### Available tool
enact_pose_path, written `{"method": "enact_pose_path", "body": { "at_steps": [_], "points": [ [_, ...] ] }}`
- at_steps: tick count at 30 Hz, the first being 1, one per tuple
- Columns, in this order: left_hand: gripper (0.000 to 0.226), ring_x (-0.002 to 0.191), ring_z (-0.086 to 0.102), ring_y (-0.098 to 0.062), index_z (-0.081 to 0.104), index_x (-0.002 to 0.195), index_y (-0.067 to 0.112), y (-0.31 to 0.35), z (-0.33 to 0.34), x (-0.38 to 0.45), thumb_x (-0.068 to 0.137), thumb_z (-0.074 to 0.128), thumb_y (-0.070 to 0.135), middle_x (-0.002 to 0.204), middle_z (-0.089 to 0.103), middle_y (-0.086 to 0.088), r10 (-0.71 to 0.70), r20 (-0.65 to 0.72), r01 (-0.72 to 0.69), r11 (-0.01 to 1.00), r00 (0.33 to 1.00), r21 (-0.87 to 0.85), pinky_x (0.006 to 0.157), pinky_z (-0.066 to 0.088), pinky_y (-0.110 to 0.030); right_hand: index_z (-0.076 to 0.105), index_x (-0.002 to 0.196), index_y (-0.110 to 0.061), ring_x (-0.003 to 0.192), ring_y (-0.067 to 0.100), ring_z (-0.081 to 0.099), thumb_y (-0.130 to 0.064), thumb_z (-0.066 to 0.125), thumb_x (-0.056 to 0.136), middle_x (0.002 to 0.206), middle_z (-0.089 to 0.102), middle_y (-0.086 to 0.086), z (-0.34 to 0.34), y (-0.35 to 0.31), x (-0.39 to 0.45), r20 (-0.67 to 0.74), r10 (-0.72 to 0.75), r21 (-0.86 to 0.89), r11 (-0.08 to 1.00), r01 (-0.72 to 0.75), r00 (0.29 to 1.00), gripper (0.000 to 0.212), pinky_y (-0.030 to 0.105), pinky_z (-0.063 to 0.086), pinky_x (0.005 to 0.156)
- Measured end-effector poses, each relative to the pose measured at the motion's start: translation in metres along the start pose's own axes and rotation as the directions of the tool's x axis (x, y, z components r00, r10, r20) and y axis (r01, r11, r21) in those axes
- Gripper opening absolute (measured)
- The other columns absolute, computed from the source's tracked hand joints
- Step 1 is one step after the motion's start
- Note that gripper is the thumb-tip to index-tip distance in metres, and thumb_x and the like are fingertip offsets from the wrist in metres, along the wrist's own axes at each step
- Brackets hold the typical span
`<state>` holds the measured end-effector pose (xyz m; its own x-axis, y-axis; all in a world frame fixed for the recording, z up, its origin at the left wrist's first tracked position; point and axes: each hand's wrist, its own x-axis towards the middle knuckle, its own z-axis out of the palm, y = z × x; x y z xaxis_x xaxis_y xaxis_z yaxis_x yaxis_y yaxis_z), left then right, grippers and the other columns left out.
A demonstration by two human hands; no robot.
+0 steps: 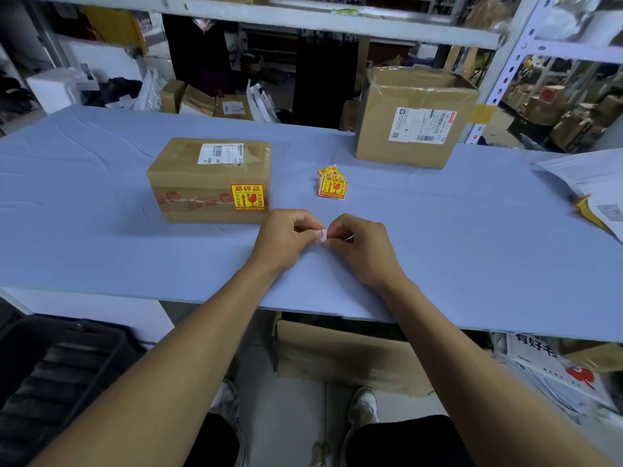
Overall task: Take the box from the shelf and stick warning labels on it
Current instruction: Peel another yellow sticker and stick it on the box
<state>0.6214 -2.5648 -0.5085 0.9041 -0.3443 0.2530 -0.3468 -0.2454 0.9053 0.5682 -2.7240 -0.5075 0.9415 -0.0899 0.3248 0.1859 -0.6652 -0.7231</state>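
Observation:
A taped brown cardboard box (202,176) lies on the blue table (101,251), left of centre, with a white shipping label on top. A yellow and red warning label (247,197) is stuck on its near face at the right end. A small stack of loose warning labels (332,184) lies to the right of the box. Just in front of the box's right corner, my left hand (286,239) and my right hand (360,247) pinch a small white piece of paper (322,236) between their fingertips, a little above the table.
A bigger open cardboard box (414,129) stands at the table's far right. White papers and a yellow envelope (593,197) lie at the right edge. Metal shelving with parcels surrounds the table. Below are a carton (337,355) and a black crate (57,375).

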Motion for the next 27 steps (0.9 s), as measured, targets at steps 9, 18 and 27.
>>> {"method": "enact_pose_path", "body": {
  "at_steps": [9,18,27],
  "points": [
    [0.017,0.093,0.071,-0.012,0.079,0.099,0.017,-0.0004,0.0016,0.0019,0.091,0.064,0.017,0.094,0.079,0.003,0.018,0.123,-0.033,0.992,0.992,0.12,0.081,0.052,-0.027,0.058,0.086,-0.011,0.059,0.017,0.049,-0.019,0.07,0.089,0.067,0.064,0.008,0.0026,0.001,0.0001,-0.062,-0.023,-0.003,1.0,0.023,0.998,0.015,0.027,0.04,0.057],
    [0.013,0.071,0.068,-0.016,0.074,0.072,0.021,-0.0007,0.0049,-0.0002,0.082,0.071,0.015,0.075,0.076,-0.003,-0.033,-0.015,0.034,0.993,0.999,0.109,0.073,0.054,-0.034,0.071,0.085,-0.009,0.074,0.022,0.065,-0.013,0.065,0.091,0.077,0.072,0.001,0.0047,0.0055,0.0027,-0.051,-0.078,-0.062,0.995,0.074,0.996,0.01,0.034,0.05,0.072],
    [0.019,0.069,0.066,-0.007,0.077,0.08,0.013,0.0011,0.007,0.0002,0.08,0.067,-0.003,0.074,0.073,0.0,-0.03,-0.044,0.035,0.991,0.999,0.128,0.074,0.053,-0.026,0.074,0.081,-0.014,0.067,0.015,0.057,-0.014,0.069,0.086,0.074,0.066,-0.002,0.0079,0.007,0.007,0.037,-0.091,-0.124,0.988,0.095,0.995,0.006,0.033,0.047,0.067]
  ]
}}
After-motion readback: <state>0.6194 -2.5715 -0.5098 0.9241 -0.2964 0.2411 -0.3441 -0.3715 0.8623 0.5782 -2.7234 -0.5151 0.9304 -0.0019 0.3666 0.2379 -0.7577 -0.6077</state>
